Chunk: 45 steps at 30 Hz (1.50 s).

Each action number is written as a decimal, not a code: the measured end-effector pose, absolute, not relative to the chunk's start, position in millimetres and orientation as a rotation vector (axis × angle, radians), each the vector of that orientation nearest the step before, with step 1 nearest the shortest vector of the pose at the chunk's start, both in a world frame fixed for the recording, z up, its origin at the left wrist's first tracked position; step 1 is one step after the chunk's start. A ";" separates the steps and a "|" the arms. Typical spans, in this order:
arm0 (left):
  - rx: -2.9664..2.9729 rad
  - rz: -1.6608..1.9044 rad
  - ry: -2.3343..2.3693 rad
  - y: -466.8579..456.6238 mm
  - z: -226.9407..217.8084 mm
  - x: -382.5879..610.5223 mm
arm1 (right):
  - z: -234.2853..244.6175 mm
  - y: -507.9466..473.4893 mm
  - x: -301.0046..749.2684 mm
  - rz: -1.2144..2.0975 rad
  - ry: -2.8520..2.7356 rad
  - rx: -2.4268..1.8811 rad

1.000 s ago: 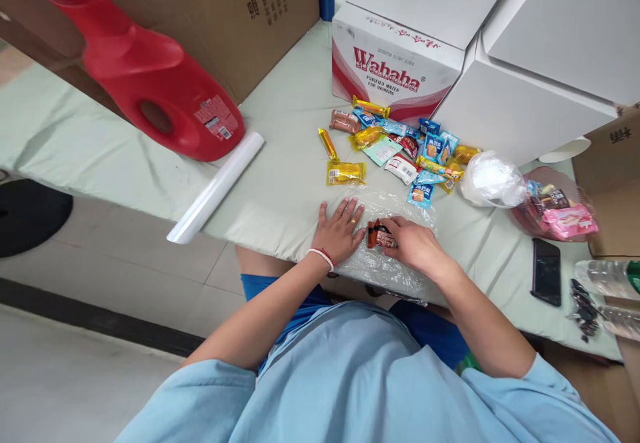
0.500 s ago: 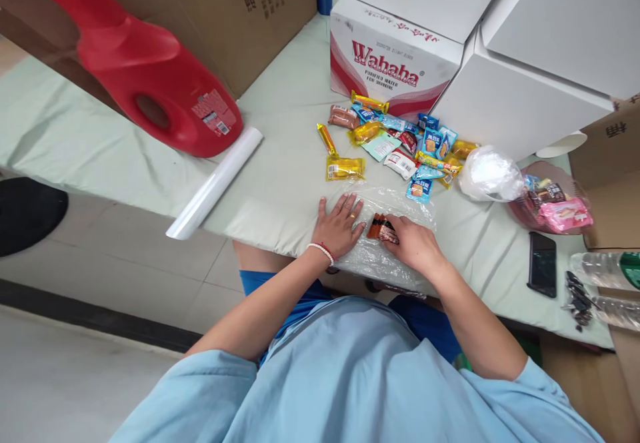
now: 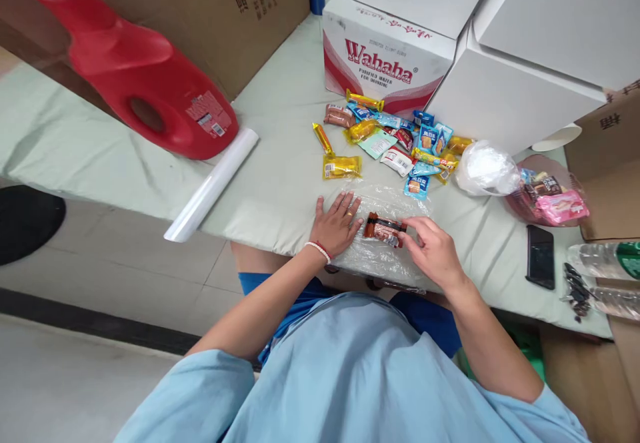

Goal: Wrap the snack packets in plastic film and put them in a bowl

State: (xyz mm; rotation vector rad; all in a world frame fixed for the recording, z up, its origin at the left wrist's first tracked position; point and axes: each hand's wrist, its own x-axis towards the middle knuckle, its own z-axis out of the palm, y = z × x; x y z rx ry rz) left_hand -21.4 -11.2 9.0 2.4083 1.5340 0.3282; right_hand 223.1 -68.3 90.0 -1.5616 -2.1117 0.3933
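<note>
Seeing a bag (image 3: 487, 168) part-hide the bowl (image 3: 565, 171), left fingers (image 3: 347, 202) spread, I can't tell whether right fingers (image 3: 416, 224) pinch the brown packet (image 3: 384, 230).

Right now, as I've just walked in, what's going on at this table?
A person in a light-blue shirt is handling a small, shiny brown packet lying on crinkled clear plastic film. The right hand is at the packet's right end; the left hand lies flat, palm down, at the film's left edge. Beyond the film, small colourful wrapped snacks are scattered before a white cardboard box with red Wahaha lettering.
</note>
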 end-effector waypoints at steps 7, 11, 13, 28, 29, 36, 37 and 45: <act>2.335 0.399 1.519 -2.4 11.1 -33.6 | 66.1 -142.6 256.1 0.400 -2.123 -1.453; 2.429 0.589 1.516 -12.6 9.4 -50.2 | 43.3 -180.8 267.1 0.340 -2.138 -1.471; 2.522 0.675 1.436 -22.5 7.2 -60.4 | 34.0 -192.2 270.2 0.280 -2.179 -1.498; 2.596 0.411 1.003 -20.8 22.3 -97.1 | 59.1 -141.1 267.8 0.521 -2.139 -1.289; 2.609 0.364 0.946 -21.4 25.8 -99.1 | 65.2 -136.4 267.9 0.537 -2.124 -1.285; 2.575 0.063 0.771 -26.9 31.3 -110.0 | 83.0 -112.3 269.0 0.726 -1.986 -1.369; 2.565 0.050 0.785 -26.4 30.1 -110.5 | 83.4 -109.6 269.3 0.764 -1.961 -1.389; 2.524 0.066 0.810 -16.3 26.6 -108.5 | 80.8 -77.5 273.7 1.062 -1.663 -1.548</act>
